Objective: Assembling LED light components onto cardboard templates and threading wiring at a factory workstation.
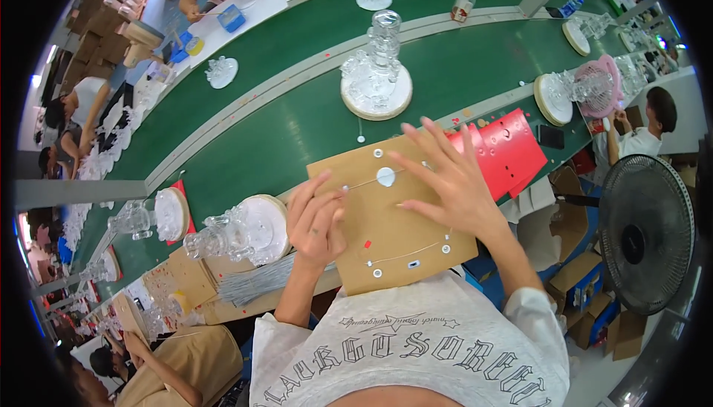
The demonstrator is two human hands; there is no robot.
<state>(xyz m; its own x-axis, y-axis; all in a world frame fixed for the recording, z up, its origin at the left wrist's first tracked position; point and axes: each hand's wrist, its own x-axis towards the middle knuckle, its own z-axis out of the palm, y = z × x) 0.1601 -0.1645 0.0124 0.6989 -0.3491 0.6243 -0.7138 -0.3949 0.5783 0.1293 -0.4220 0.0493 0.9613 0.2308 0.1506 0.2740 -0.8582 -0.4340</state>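
A brown cardboard sheet [394,221] lies in front of me, with holes, a white round spot and thin wires running across it. My left hand [316,221] is at its left edge, fingers curled and pinched at the end of the upper thin wire [364,183]. Over the sheet's upper right part my right hand [453,188] is spread, fingers apart, its fingertips close to the sheet; it grips nothing. Along the sheet's lower part runs another thin wire [408,257]. A small red scrap [368,244] lies on the cardboard.
Clear plastic pieces on a round white base [379,99] stand beyond the sheet on the green conveyor [290,102]. Red sheets [501,154] lie right, a bundle of grey wires [256,281] left. A black fan [635,232] stands at right. Other people work nearby.
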